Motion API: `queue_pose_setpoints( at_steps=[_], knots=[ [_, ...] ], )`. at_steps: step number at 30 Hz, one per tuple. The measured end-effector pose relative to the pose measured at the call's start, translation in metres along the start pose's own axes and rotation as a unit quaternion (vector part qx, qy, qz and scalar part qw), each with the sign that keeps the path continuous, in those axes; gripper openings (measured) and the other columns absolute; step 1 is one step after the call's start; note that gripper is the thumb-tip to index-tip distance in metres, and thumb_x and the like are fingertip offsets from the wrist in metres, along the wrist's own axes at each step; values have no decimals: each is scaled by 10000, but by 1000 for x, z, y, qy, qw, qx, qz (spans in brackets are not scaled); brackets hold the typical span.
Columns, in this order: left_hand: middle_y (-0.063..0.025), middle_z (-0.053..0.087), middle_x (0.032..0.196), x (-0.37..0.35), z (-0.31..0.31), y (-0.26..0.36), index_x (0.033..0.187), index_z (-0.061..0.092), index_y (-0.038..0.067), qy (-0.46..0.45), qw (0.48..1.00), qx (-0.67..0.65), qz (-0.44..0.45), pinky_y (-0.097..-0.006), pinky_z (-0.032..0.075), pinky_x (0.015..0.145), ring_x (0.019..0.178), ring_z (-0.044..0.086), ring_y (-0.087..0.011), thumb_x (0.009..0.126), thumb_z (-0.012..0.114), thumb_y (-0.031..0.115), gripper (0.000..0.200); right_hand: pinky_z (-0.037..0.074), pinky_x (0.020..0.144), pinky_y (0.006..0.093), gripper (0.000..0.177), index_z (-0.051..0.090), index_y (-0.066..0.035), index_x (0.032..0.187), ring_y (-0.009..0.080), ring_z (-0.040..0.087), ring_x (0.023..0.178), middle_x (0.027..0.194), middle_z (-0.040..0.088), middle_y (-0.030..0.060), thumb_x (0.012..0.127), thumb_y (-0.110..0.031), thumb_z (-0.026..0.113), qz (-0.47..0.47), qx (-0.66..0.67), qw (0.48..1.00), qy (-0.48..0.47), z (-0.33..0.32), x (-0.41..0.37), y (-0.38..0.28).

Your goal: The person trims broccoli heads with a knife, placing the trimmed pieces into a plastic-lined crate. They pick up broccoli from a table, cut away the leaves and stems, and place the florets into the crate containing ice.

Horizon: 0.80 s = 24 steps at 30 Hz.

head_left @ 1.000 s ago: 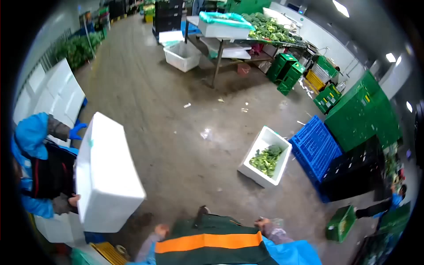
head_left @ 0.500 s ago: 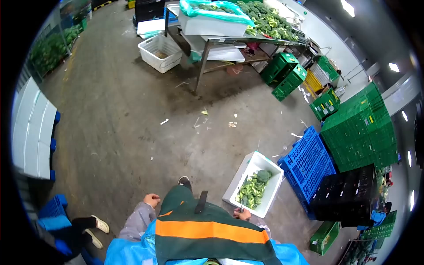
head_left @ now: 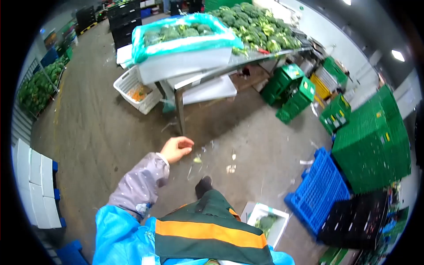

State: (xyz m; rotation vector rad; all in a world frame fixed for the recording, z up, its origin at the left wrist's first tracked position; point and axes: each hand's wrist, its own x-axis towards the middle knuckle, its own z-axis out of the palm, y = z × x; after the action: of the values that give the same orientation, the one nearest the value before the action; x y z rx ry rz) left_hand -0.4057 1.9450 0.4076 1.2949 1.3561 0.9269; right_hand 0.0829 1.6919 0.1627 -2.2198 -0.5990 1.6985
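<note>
My left hand [head_left: 176, 149] is stretched forward over the floor, its fingers loosely curved and apart, with nothing in them. It is nearest to the corner of the metal table [head_left: 194, 79], just beyond it and not touched. On that corner stands a white foam box [head_left: 185, 62] lined with a teal plastic bag [head_left: 143, 48] and filled with broccoli [head_left: 190, 32]. Behind it lies a big heap of loose broccoli [head_left: 251, 26]. My right hand is out of view. By my right side, a white box [head_left: 279, 225] on the floor holds more broccoli [head_left: 266, 223], partly hidden by my apron.
A white basket [head_left: 152, 99] with orange scraps stands left of the table leg. Green crates [head_left: 371, 141], a blue pallet [head_left: 316, 190] and black crates [head_left: 353, 218] line the right side. White boxes [head_left: 37, 185] are stacked at left. Scraps [head_left: 231, 168] litter the floor.
I have stepped closer to the table. My left hand has risen and reached forward. My right hand, earlier holding a knife beside the floor box, has left the view.
</note>
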Motion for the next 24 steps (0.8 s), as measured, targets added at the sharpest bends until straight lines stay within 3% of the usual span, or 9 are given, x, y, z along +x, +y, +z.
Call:
queue_pose_setpoints(
  at_steps=[3,6,11,12,14,16,19,21,24],
  knots=[
    [-10,632,906,101,-44,97,1009,612,13,18,993,39,107,-256,483,756,834,580,-84,811,617,37,199,438,428,311,104,542,-44,877,176,566,529,652,572,68,781,-40,583,-50,11,999,-15,9,42,-152],
    [-47,652,915,192,-89,187,980,630,4,103,956,209,177,-265,488,761,855,592,-95,795,622,59,193,423,394,301,114,542,-46,889,170,560,508,650,573,66,782,-24,575,-118,13,993,-15,18,73,-312],
    [-116,639,967,371,-160,220,1000,625,55,155,859,439,212,-357,484,810,922,608,-255,700,619,20,302,489,484,301,224,512,-38,1012,160,593,597,757,614,78,811,-46,611,-215,1,974,-64,29,147,-505],
    [-120,628,986,403,-171,215,1017,616,63,159,844,472,200,-375,472,835,951,591,-280,673,598,-18,354,477,466,292,222,523,-37,1002,155,585,576,743,609,71,800,-38,616,-226,-1,972,-62,28,165,-524],
    [-129,601,1032,468,-190,203,1060,594,97,107,744,606,261,-374,443,869,1033,541,-304,600,575,-59,486,451,429,273,219,545,-36,982,145,570,534,715,599,57,779,-24,627,-251,-2,966,-56,28,198,-557],
    [-124,510,1194,514,-194,197,1185,514,155,-24,704,675,220,-422,402,920,1148,456,-318,531,605,-45,690,460,424,276,204,559,-44,962,155,582,539,703,601,57,773,-8,625,-242,-22,970,-2,20,230,-565],
    [-157,269,1396,549,-201,189,1328,356,235,-155,716,670,124,-564,274,1012,1301,251,-379,515,653,10,894,461,439,283,192,565,-41,939,150,579,548,698,594,52,763,4,627,-116,74,990,22,3,233,-577],
    [-134,328,1332,571,-205,163,1293,391,253,-140,690,676,219,-569,345,943,1240,320,-342,537,662,64,825,453,451,275,187,566,-38,934,141,568,554,695,587,46,762,1,631,-73,81,993,37,-2,229,-598],
    [-141,374,1290,598,-199,177,1182,455,152,-225,705,634,223,-538,378,872,1205,348,-356,490,676,98,729,439,470,263,181,568,-33,926,128,552,562,689,577,36,761,-4,636,-64,77,994,38,-2,225,-644]
  ],
)
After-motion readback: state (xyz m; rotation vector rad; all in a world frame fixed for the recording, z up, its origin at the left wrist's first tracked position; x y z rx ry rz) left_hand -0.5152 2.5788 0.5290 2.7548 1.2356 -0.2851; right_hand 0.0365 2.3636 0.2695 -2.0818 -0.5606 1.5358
